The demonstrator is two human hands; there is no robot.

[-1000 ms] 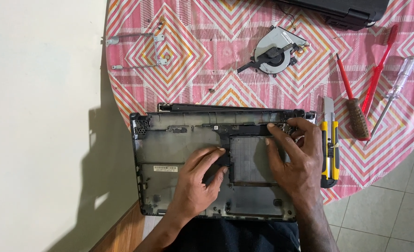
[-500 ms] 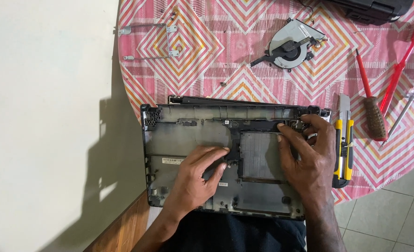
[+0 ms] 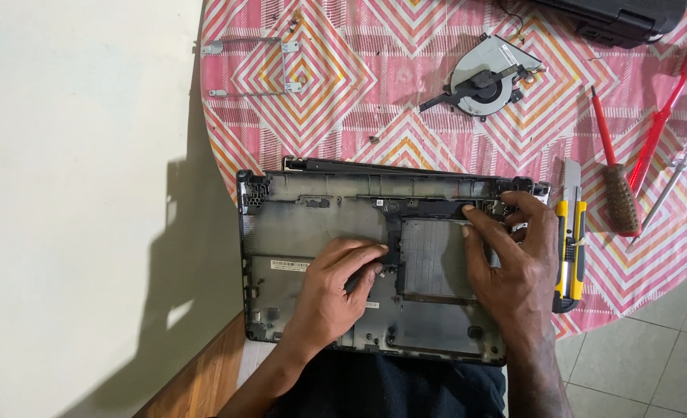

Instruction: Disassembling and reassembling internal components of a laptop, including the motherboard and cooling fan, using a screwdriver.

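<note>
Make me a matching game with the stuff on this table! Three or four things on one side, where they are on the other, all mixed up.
Things:
1. cooling fan
2. yellow utility knife
3. metal bracket
4. left hand

Places:
A. top left of the pink cloth
B. resting flat inside the grey laptop base
C. just right of the laptop base
D. top middle of the cloth, beyond the laptop base

Pairs: 1-D, 2-C, 3-A, 4-B
</note>
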